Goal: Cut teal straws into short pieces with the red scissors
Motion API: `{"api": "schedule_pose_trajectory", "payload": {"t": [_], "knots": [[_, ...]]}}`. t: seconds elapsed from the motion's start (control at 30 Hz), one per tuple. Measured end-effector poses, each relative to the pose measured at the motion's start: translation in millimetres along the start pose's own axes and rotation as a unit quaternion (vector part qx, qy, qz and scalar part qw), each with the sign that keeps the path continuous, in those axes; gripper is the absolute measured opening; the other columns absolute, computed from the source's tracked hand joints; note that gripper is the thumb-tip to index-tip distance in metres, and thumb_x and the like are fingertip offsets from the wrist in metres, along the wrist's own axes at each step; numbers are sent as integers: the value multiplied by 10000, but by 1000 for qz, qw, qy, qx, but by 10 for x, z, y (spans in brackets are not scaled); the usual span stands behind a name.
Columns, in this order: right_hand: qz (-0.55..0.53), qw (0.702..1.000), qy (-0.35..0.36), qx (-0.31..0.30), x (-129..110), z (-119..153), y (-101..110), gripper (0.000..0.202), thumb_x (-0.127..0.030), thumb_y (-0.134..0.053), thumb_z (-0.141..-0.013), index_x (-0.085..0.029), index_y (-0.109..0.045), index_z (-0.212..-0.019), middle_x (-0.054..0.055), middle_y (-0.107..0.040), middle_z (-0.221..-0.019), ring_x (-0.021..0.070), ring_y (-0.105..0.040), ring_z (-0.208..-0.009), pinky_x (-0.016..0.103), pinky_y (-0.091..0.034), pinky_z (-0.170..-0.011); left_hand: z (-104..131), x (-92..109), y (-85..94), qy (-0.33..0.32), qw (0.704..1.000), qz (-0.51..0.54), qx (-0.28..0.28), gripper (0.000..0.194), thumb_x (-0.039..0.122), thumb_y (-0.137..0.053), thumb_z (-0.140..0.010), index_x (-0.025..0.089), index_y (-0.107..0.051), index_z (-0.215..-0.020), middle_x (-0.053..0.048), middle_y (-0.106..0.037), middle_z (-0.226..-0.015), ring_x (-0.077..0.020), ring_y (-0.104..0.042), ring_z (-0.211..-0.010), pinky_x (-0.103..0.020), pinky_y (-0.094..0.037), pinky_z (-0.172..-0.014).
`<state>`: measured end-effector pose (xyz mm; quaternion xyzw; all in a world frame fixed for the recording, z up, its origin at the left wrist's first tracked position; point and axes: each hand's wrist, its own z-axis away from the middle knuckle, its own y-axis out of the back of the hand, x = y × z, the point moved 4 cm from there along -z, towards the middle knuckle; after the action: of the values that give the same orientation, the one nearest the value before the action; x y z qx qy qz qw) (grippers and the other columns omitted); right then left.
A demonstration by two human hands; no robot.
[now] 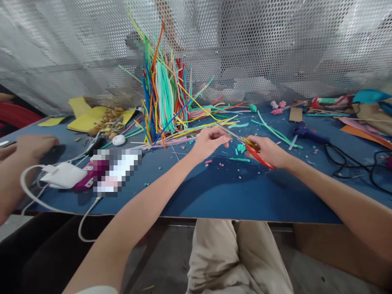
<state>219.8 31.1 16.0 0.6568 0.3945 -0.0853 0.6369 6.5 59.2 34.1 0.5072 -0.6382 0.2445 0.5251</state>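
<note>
My right hand [270,150] grips a pair of scissors [259,157] by the orange-red handles, with the blades pointing left and away. My left hand [208,143] is just left of the blade tips, fingers curled and pressed together; whatever they pinch is too small to make out. Below and between the hands, teal fuzzy pieces [241,148], a short green strip [239,159] and small pink bits [208,162] lie on the blue tabletop [220,192]. Behind my left hand stands a thick bundle of colourful pipe cleaners [165,96].
At left lie a phone [121,169], a purple power strip [92,173] with a white charger [65,174], and cables. Another person's hand [35,148] rests beyond them. A blue glue gun [310,133] with black cord lies right. Perforated metal mesh [260,49] rises behind the table.
</note>
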Motion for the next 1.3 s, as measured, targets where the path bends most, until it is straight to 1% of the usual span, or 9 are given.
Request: {"api": "schedule_pose_trajectory", "payload": {"t": [0.2,0.33,0.43,0.53,0.7,0.8,0.93,1.13,1.3], "knots": [[-52,989,-59,129,310,-103,227,385,-548,-748,-761,-224,-541,-773,-17,-524,-700,153,-455,-633,312,-373,-607,-38,-119,-3,50,997,40,34,324,509,-737,-846,188,-743,-896,-23,-731,-794,-56,-402,-489,-225,-295,-468],[130,961,-123,211,668,-158,514,367,-564,-714,-781,-217,-622,-859,84,-669,-800,244,-578,-709,370,-432,-647,-32,-155,-51,72,994,72,43,346,521,-747,-843,190,-749,-945,-59,-769,-914,-71,-467,-554,-221,-368,-497],[230,935,-163,214,958,-194,649,423,-536,-664,-813,-184,-688,-1047,169,-737,-998,340,-664,-869,447,-500,-750,-16,-177,-94,89,992,78,38,385,538,-746,-845,189,-755,-1007,-81,-784,-1025,-82,-520,-609,-217,-413,-526],[279,935,-126,179,1117,-240,702,493,-486,-676,-803,-122,-711,-1134,218,-735,-1108,388,-672,-1010,500,-515,-885,-9,-220,-119,92,993,72,22,431,543,-746,-848,186,-754,-1088,-94,-780,-1124,-104,-590,-696,-226,-471,-585],[229,953,-3,199,765,-218,649,315,-399,-624,-887,-161,-772,-1031,176,-759,-1072,339,-683,-983,497,-519,-924,-4,-251,-113,64,998,-7,15,428,551,-741,-859,174,-783,-1058,-90,-804,-1023,-135,-634,-736,-258,-481,-647],[58,979,42,191,342,-153,413,304,-438,-617,-931,-200,-802,-968,95,-792,-984,251,-701,-811,412,-548,-793,18,-199,-127,47,997,-65,13,416,570,-734,-865,173,-806,-966,-78,-810,-936,-161,-674,-766,-276,-486,-687],[-157,975,46,148,-36,-88,26,313,-481,-676,-912,-219,-824,-997,68,-808,-993,247,-725,-879,358,-551,-744,50,-134,-171,31,995,-94,-2,440,594,-728,-863,166,-809,-924,-76,-807,-898,-180,-707,-765,-286,-504,-698],[-221,960,22,169,-108,-63,-135,215,-416,-744,-855,-225,-834,-898,59,-802,-884,233,-707,-864,355,-525,-779,69,-101,-220,-13,986,-165,-35,462,596,-655,-922,159,-794,-858,-60,-788,-816,-149,-672,-657,-270,-468,-628],[-239,954,-22,179,-53,-70,-129,234,-416,-744,-827,-197,-816,-864,47,-778,-829,174,-629,-697,326,-482,-675,64,-81,-226,-50,967,-247,-38,413,600,-710,-879,192,-777,-882,-21,-777,-788,-120,-602,-599,-268,-422,-596]]}}
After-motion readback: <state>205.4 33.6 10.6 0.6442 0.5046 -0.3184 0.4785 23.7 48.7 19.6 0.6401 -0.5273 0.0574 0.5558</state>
